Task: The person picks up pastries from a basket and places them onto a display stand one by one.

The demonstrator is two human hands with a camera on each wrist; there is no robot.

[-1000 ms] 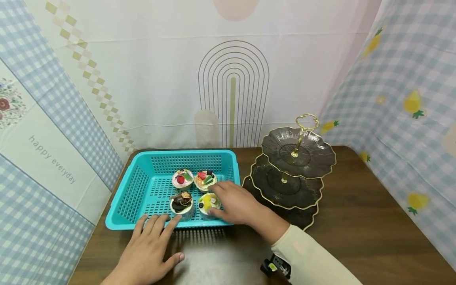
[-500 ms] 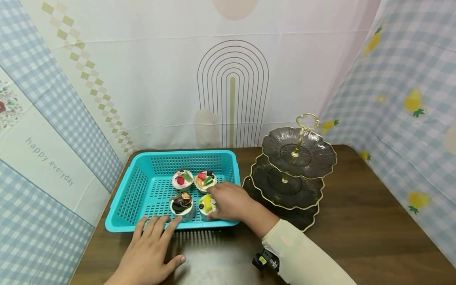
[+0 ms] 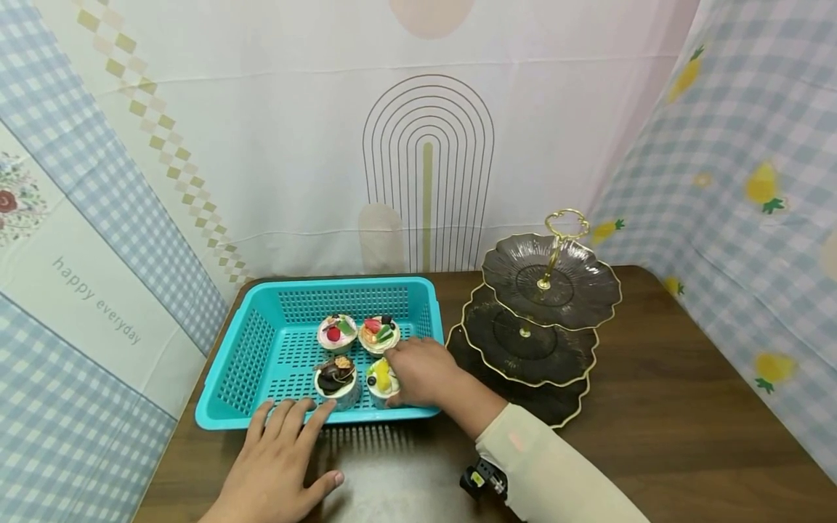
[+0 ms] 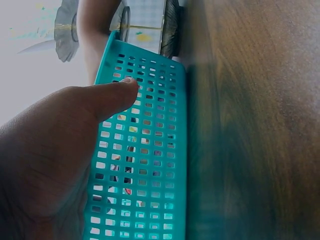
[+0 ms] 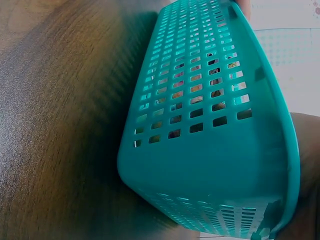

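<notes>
Four is avoided here; several cupcakes stand inside the turquoise basket (image 3: 238, 309). My right hand (image 3: 425, 372) reaches over the near right rim and grips the cupcake with yellow fruit topping (image 3: 381, 378), thumb at its front and fingers behind; its right side is hidden. Left of it stands a chocolate-topped cupcake (image 3: 336, 381). Behind these are a pink-cream cupcake (image 3: 337, 333) and a strawberry-topped one (image 3: 379, 334). My left hand (image 3: 277, 457) lies with spread fingers, fingertips at the near rim. In the left wrist view its thumb (image 4: 112, 97) overlaps the perforated basket wall.
A three-tier dark cake stand (image 3: 536, 312) with wavy gold edges and a gold handle (image 3: 566, 224) stands right of the basket. The brown wooden table (image 3: 667, 392) meets patterned cloth (image 3: 294, 145) at the back and sides.
My right hand has drawn in slightly around the yellow-fruit cupcake, and its forearm has shifted a little left. My left hand has stayed almost in place.
</notes>
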